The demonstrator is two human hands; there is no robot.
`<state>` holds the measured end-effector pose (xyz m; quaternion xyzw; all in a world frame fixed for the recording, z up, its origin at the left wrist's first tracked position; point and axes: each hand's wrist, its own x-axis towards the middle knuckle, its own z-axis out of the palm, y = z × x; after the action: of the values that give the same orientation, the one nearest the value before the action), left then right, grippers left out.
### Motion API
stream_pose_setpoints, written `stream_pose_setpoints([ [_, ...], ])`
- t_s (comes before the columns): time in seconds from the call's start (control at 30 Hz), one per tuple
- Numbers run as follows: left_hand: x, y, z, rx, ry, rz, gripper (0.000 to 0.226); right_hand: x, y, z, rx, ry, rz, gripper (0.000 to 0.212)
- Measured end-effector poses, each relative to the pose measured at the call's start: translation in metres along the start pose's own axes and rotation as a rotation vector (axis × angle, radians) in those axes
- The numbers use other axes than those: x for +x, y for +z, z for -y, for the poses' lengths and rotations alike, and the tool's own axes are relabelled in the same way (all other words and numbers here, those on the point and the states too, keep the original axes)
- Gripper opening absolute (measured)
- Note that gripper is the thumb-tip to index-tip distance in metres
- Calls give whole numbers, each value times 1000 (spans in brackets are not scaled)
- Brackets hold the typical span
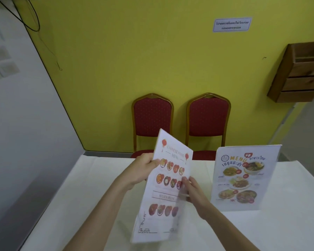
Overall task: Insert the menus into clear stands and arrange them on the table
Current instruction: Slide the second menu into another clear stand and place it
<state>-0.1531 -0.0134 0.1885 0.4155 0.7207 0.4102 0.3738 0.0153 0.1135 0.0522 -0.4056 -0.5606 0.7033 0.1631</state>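
Note:
A Chinese food menu (164, 192) with red dish pictures is held up over the white table (65, 205), tilted to the right; it looks to be inside a clear stand, though blur hides the edges. My left hand (141, 169) grips its upper left edge. My right hand (192, 191) holds its right edge at mid-height. To the right, a Thai food menu (243, 178) stands upright in a clear stand on the table, facing me, apart from both hands.
Two red padded chairs (152, 122) (208, 122) stand behind the table against a yellow wall. A wooden wall rack (299, 73) hangs at the upper right. A grey floor drops away left of the table edge.

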Motion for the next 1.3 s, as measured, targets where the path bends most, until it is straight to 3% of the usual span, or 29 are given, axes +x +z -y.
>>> stream_pose_setpoints([
  [0.2,-1,4,46,-283,15,-171,26,3,-26,22,4,-168,-100,18],
  [0.37,14,17,73,-297,-15,-303,24,-3,-30,29,-21,-275,-104,20],
  [0.6,22,29,94,-324,-27,-328,23,-11,-33,22,-32,-298,-99,16],
  [0.77,20,40,97,-332,-19,-319,16,-16,-43,11,2,-251,-90,21],
  [0.93,16,43,98,-369,23,-372,13,-19,-50,18,45,-329,-77,16],
  [1.07,19,32,90,-395,73,-505,11,-16,-49,31,68,-382,-88,14],
  [1.3,23,25,89,-307,90,-545,9,-4,-47,32,47,-413,-127,11],
])
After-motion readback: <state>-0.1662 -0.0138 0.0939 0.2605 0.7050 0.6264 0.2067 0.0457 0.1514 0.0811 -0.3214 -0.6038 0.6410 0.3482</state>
